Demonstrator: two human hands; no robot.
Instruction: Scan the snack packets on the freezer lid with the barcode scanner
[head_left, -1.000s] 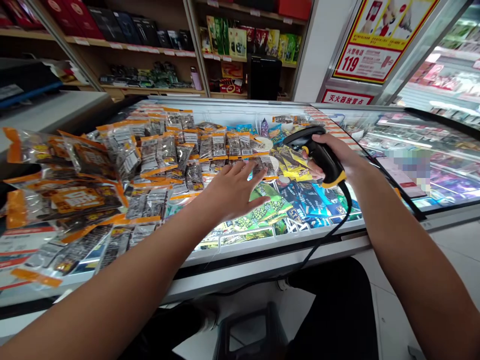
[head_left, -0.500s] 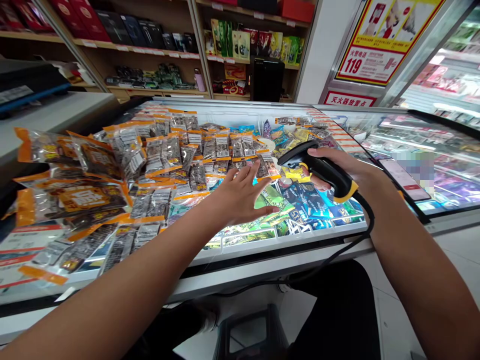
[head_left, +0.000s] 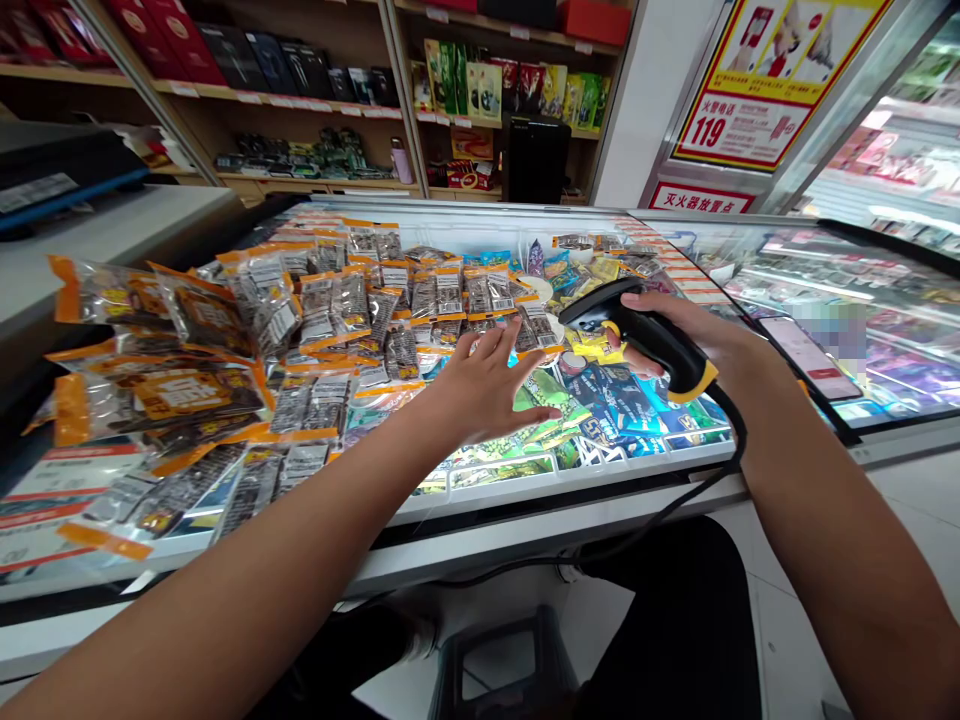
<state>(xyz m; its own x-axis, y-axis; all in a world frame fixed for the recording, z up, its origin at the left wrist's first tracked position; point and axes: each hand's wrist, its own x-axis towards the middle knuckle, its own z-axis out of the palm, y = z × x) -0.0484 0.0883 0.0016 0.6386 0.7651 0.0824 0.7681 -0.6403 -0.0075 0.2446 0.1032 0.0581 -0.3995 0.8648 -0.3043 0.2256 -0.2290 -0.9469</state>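
My right hand [head_left: 697,335] grips a black and yellow barcode scanner [head_left: 645,335] by its handle, its head pointing left and down at yellow and blue snack bags [head_left: 615,385] on the freezer's glass lid [head_left: 525,475]. A black cable [head_left: 675,510] runs from the scanner down over the freezer's front edge. My left hand [head_left: 487,385] hovers flat with fingers spread just left of the scanner, over green snack bags [head_left: 540,415] and close to several orange-edged clear packets [head_left: 435,300] with barcode labels.
A heap of larger orange-edged packets [head_left: 165,380] covers the lid's left part. A second glass-topped freezer [head_left: 847,310] stands to the right. Shelves of goods [head_left: 315,110] and a red and yellow poster [head_left: 757,90] are behind. A black stool [head_left: 502,660] sits below.
The scanner in my right hand dropped lower and slightly right, toward the bags. My left hand stayed spread in nearly the same spot. The view shifted a little.
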